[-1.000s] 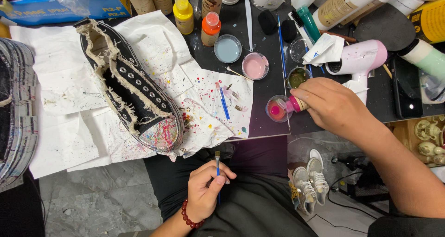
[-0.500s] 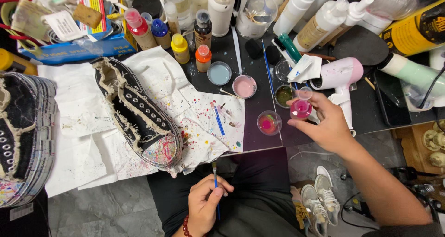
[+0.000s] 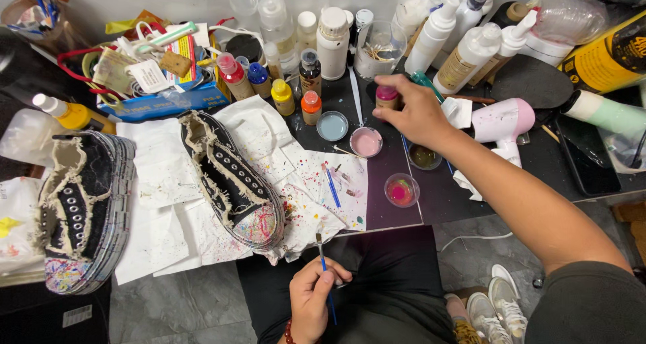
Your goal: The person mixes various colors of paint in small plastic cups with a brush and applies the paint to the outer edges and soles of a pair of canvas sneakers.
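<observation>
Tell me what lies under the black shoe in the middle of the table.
The black shoe lies on white paper towels speckled with paint, spread over the dark table. Whatever lies directly beneath its sole is covered.

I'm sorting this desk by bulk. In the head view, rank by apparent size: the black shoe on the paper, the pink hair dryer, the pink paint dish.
1. Black shoe, clearly largest.
2. Pink hair dryer.
3. Pink paint dish, smallest.
All lie at a similar depth on the table, so the order seems safe.

Bright, even overhead light; soft short shadows; sharp centre; wide-angle bending at the edges; slight glare on bottles.
</observation>
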